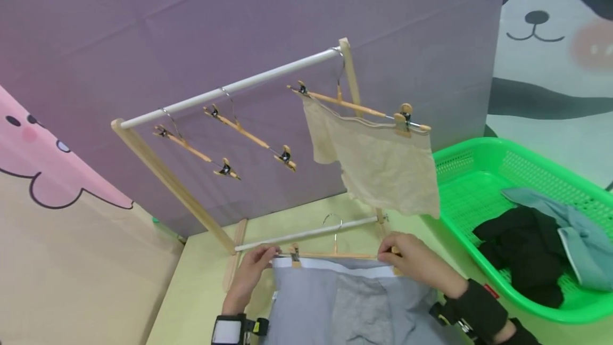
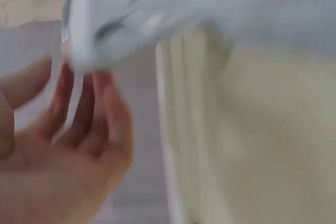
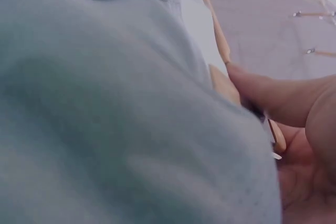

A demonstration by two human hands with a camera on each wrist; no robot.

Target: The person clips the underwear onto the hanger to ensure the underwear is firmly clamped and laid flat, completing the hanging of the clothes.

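A clip hanger (image 1: 316,254) with a metal hook carries grey-blue shorts (image 1: 311,297), their white waistband along its bar. My right hand (image 1: 412,257) grips the hanger's right end at the clip. In the right wrist view, the thumb (image 3: 273,93) lies by that clip and the orange hanger tip (image 3: 278,137) shows between thumb and fingers. At the left end, beside the other clip (image 1: 295,253), my left hand (image 1: 251,270) touches the hanger. The left wrist view is blurred; there the left hand (image 2: 68,145) has its thumb apart from the fingers, which reach behind the shorts' corner.
Behind the hands stands a wooden rack with a white rail (image 1: 268,74). Two bare clip hangers (image 1: 249,136) (image 1: 191,149) hang there, and beige shorts (image 1: 378,158) hang on another. A green basket (image 1: 483,148) at right holds black (image 1: 527,249) and teal clothes (image 1: 586,249).
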